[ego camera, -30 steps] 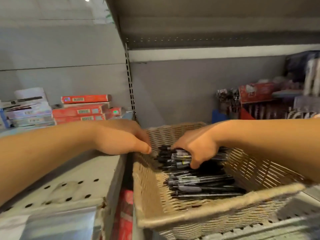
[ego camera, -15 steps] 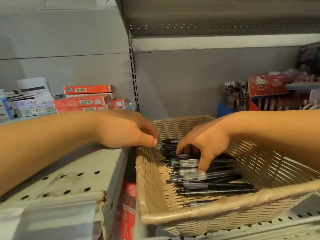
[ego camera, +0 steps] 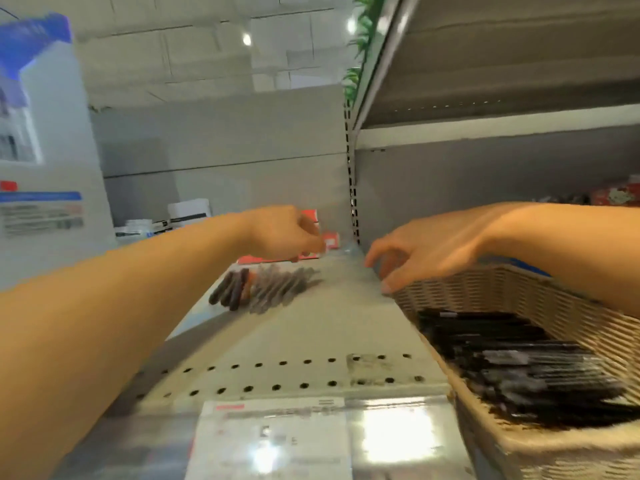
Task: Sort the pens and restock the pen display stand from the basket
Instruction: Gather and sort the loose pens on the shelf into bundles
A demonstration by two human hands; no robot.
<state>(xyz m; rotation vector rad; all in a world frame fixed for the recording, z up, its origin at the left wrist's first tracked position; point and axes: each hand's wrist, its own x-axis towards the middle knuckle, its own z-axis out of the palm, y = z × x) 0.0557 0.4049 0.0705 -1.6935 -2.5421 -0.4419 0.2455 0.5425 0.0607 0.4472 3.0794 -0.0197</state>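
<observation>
On a perforated metal store shelf, seen from the head camera, a small blurred batch of dark pens lies sorted beside the wicker basket. Left hand hovers above that batch, fingers curled; whether it holds anything cannot be told. Right hand hangs loose-fingered over the basket's rim, empty. Most pens in the basket remain unsorted, so restocking looks barely begun; no display stand shows.

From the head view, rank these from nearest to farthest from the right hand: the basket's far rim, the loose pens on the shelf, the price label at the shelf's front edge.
Measured from the right hand:
1. Basket's far rim, directly beneath the fingertips, on the right.
2. Loose pens, left of it on the shelf, below the left hand.
3. Price label, at the shelf's front edge, closest to the camera.
</observation>
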